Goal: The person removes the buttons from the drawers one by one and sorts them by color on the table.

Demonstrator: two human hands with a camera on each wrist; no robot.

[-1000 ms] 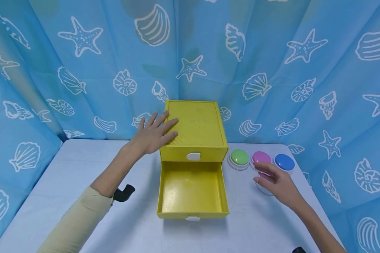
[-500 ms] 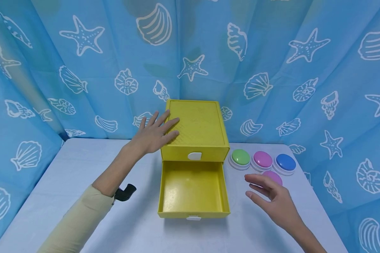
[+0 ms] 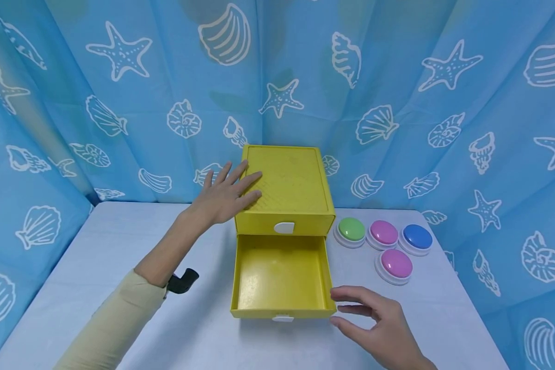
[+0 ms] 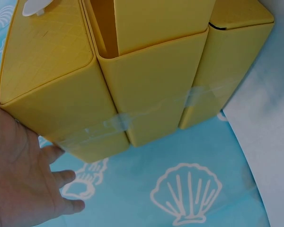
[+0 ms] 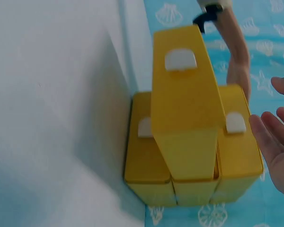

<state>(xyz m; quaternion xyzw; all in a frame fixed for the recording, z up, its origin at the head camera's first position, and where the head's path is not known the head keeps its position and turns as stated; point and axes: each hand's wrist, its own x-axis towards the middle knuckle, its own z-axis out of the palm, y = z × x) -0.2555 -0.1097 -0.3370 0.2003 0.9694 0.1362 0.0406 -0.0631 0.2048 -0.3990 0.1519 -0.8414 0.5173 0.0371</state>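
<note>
A yellow plastic drawer unit (image 3: 291, 180) stands at the back middle of the table. My left hand (image 3: 219, 200) rests on the left edge of its top with the fingers spread. Three stacked tiers show in the left wrist view, and the middle drawer (image 4: 163, 21) is pulled out. Its bare yellow floor and a white front tab (image 3: 283, 318) face me in the head view. My right hand (image 3: 379, 324) is by this drawer's front right corner, thumb and fingers apart, holding nothing. Whether its fingertips touch the drawer I cannot tell.
Right of the unit are dome-topped round push buttons on white bases: green (image 3: 351, 229), pink (image 3: 384, 233), blue (image 3: 417, 237), and a second pink button (image 3: 396, 263) in front. A blue shell-print curtain (image 3: 305, 61) surrounds the white table (image 3: 120, 257).
My right hand has moved from over the front pink button toward me and left, to the drawer's front right corner. That button is now uncovered. The left hand stays put.
</note>
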